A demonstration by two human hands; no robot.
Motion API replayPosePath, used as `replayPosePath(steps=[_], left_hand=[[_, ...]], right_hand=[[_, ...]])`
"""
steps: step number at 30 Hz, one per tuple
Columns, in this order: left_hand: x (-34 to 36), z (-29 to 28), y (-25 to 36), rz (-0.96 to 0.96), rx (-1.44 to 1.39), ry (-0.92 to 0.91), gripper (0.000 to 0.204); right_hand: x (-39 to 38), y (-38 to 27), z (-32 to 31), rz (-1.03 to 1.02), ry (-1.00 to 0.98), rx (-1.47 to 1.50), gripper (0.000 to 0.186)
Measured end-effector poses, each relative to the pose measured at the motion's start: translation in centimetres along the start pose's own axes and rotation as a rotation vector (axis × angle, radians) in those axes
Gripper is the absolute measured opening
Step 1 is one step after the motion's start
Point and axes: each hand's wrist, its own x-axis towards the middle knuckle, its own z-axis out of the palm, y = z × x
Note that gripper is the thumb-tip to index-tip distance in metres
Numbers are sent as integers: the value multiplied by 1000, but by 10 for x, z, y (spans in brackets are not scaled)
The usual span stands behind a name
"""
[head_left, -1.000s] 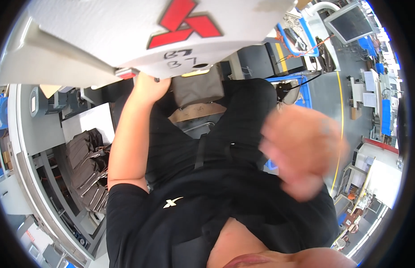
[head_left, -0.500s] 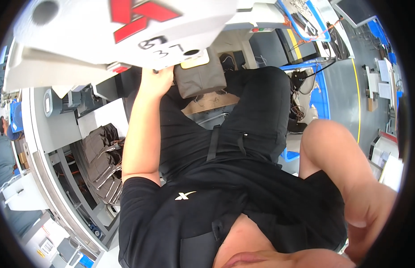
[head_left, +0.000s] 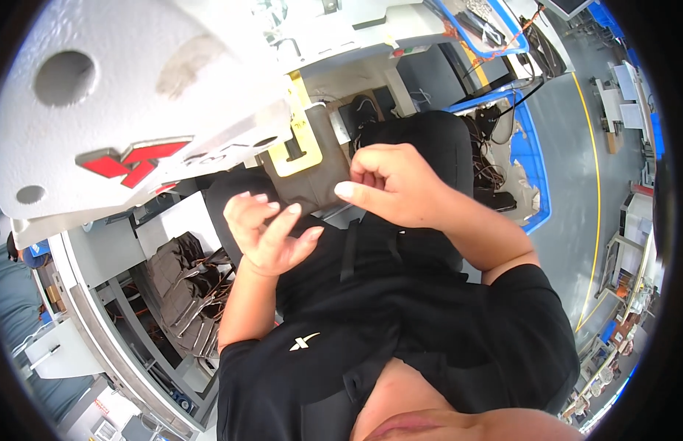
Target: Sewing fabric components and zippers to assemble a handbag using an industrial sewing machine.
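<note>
My left hand (head_left: 264, 235) hovers below the white machine head, palm up, its fingers spread and nothing visible in them. To its right, my right hand (head_left: 393, 184) has its fingers curled in and its thumb reaching left; whatever lies inside the curl, if anything, is hidden. Beyond both hands hangs a grey-brown fabric piece (head_left: 330, 143), with a notched yellow plate (head_left: 306, 158) in front of it. The white machine head (head_left: 231, 95), bearing a red emblem and round holes, fills the upper left and covers part of the work area.
Stacked grey-brown fabric pieces (head_left: 180, 287) lie in the left lower area. A blue-rimmed bin (head_left: 536, 184) with cables and dark parts stands at the right. Farther up is a blue tray (head_left: 519, 44) of small tools. A yellow line (head_left: 593, 147) runs along the grey floor.
My left hand has come away from the machine's lower edge and opened toward me. My right hand has come down from the lower right to the middle. The machine looms larger and lower in view.
</note>
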Motion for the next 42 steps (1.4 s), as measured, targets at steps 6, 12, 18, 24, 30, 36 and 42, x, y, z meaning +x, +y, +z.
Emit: replayPosePath(steps=[6,12,18,24,30,36,42], left_hand=[[12,1,3,2,51,-16,30],[21,-2,18,48,-51,-21,17],[2,-17,37,193,-316,-80,18],[-22,-23,51,195,-334,-121,18],[-32,-25,55,210,-320,-156,20],[-39,-32,56,236,-353,-230,21],[-38,-35,56,275,-361,-279,23]], right_hand=[[8,4,3,10,-72,107,34],[-5,-2,-6,-49,-84,232,34],[-44,-8,6,-200,-207,112,30],[-14,18,11,-139,40,83,38],[0,28,24,17,-283,461,19],[-8,22,21,72,-308,529,14],[-14,19,18,53,-296,495,15]])
